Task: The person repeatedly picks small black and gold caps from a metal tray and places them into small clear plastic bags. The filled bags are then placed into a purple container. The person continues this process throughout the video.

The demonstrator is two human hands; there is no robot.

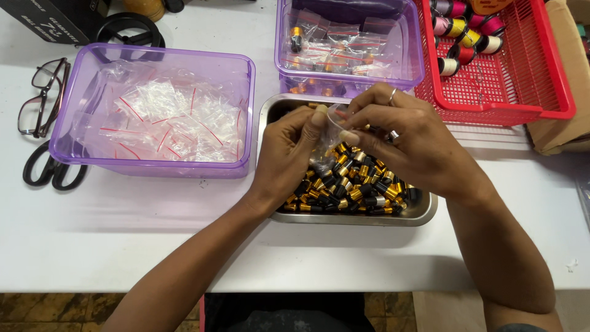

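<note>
Both forearms reach up from the worktop's (123, 246) near edge, wrists bent inward. The left hand (286, 157) and right hand (409, 144) pinch a small clear bag (332, 123) between fingertips, over the steel tray (424, 212) of black-and-gold parts (350, 187).

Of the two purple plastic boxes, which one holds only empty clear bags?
The larger purple box on the left, beside the eyeglasses. The other purple box, next to the red basket, holds bags with small parts inside.

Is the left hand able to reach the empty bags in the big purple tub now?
Probably yes. The left hand is beside the purple tub, which is open on top, but it holds a small clear bag with the right hand.
</note>
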